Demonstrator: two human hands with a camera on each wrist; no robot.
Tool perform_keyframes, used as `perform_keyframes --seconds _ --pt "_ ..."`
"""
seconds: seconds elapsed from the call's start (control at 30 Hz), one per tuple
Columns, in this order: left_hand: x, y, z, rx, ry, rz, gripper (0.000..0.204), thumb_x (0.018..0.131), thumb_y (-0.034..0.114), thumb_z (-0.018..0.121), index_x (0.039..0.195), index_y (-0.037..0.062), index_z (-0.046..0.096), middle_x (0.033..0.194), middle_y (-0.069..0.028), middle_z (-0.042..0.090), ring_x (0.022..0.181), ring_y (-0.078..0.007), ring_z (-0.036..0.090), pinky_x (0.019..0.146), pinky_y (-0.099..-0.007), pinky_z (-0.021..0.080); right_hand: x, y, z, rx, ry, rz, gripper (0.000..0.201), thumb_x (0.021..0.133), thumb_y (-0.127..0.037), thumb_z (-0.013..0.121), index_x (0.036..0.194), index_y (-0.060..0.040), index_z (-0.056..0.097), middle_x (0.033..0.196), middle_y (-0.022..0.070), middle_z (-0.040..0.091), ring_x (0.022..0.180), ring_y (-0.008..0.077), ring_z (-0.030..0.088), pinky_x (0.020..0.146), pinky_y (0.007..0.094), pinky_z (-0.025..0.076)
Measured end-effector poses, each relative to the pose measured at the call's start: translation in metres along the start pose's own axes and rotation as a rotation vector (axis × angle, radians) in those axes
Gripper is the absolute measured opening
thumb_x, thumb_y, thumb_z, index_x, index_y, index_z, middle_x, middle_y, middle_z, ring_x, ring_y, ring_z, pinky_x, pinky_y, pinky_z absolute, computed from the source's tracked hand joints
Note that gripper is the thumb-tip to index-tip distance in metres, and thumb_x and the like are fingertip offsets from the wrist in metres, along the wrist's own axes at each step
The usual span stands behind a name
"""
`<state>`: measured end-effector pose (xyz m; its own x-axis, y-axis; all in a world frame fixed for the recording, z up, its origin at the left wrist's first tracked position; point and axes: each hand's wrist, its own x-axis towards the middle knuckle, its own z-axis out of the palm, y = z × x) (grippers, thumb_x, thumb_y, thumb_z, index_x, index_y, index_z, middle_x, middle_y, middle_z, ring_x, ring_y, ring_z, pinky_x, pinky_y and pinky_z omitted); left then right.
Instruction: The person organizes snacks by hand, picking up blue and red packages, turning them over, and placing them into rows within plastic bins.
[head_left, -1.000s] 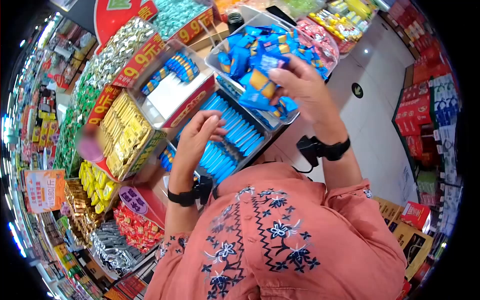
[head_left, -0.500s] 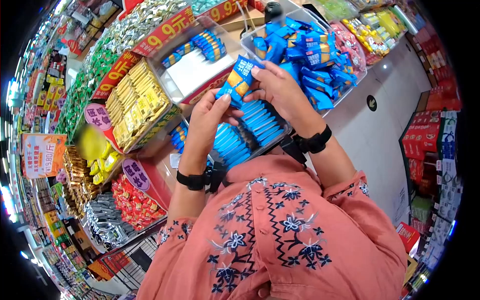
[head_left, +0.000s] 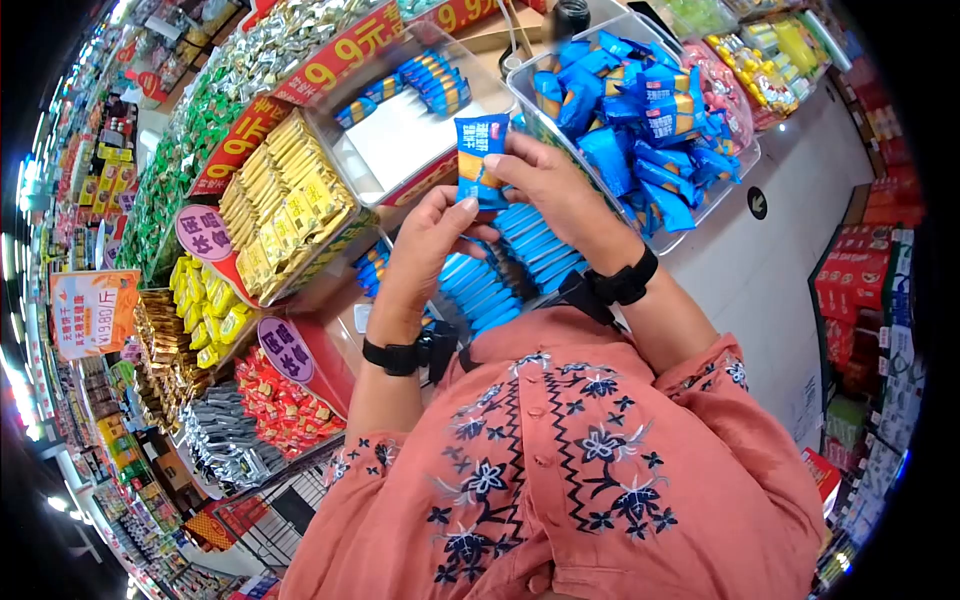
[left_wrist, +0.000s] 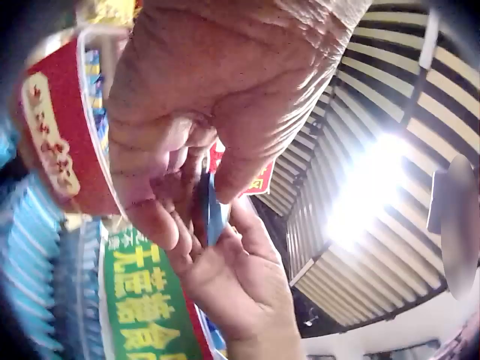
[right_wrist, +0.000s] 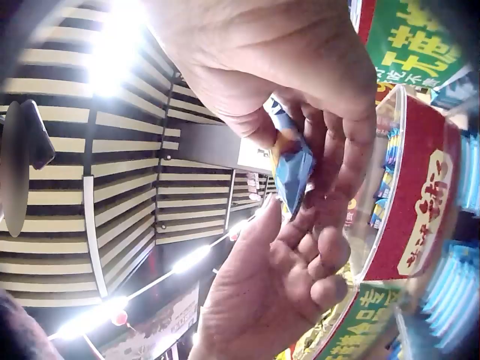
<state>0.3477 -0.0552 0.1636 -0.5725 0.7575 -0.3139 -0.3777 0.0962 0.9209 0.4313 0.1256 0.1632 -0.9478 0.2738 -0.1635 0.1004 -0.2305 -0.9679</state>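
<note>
Blue packet (head_left: pixel 479 155) in two-handed pinch, left grip (head_left: pixel 428 238) opposite right grip (head_left: pixel 556 188)

A blue biscuit packet (head_left: pixel 478 150) is held in the air, printed face turned to the head camera, long sides nearly vertical in that view. White Chinese lettering crosses its upper part, with a little red logo above and a golden biscuit picture below. The left grip (head_left: pixel 428 240) pinches its lower end, the right grip (head_left: pixel 555 185) its right edge.
</note>
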Motion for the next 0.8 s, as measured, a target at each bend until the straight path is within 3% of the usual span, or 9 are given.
perform_keyframes --seconds 0.1,0.2,0.43,0.8 --pt "0.002 0.007 -0.024 0.209 0.136 0.054 0.036 0.100 0.032 0.060 0.121 0.0036 0.059 0.108 -0.0074 0.066 0.088 -0.0133 0.064 0.071 -0.0256 0.049 -0.001 -0.008 0.001 -0.035 -0.042 -0.046 0.041 0.099 -0.029 0.057 0.129 -0.0014 0.058 0.109 0.0039 0.064 0.099 0.0124 0.061 0.075 0.0273 0.053" --pt "0.001 0.022 -0.037 0.190 0.192 0.101 0.033 0.099 0.031 0.062 0.118 0.0041 0.062 0.104 -0.0050 0.067 0.086 -0.0090 0.061 0.070 -0.0226 0.046 0.001 0.001 0.000 -0.033 -0.100 -0.034 0.050 0.099 -0.030 0.055 0.140 -0.0013 0.050 0.117 0.0073 0.062 0.102 0.0151 0.062 0.064 0.0306 0.059" --pt "-0.001 0.023 -0.032 0.127 0.122 0.088 0.027 0.097 0.023 0.063 0.115 0.0029 0.063 0.092 -0.0005 0.063 0.080 -0.0082 0.059 0.066 -0.0220 0.043 0.009 0.017 0.003 -0.086 -0.223 -0.056 0.053 0.097 -0.032 0.056 0.142 -0.0041 0.051 0.116 0.0075 0.064 0.100 0.0141 0.062 0.066 0.0284 0.057" --pt "-0.002 0.014 -0.032 0.046 0.209 0.119 0.017 0.096 0.020 0.064 0.104 0.0053 0.061 0.080 -0.0015 0.064 0.067 -0.0060 0.056 0.059 -0.0185 0.044 0.006 0.008 0.005 -0.083 -0.227 -0.032 0.044 0.098 -0.034 0.059 0.132 -0.0053 0.058 0.110 0.0036 0.065 0.095 0.0102 0.061 0.064 0.0270 0.055"
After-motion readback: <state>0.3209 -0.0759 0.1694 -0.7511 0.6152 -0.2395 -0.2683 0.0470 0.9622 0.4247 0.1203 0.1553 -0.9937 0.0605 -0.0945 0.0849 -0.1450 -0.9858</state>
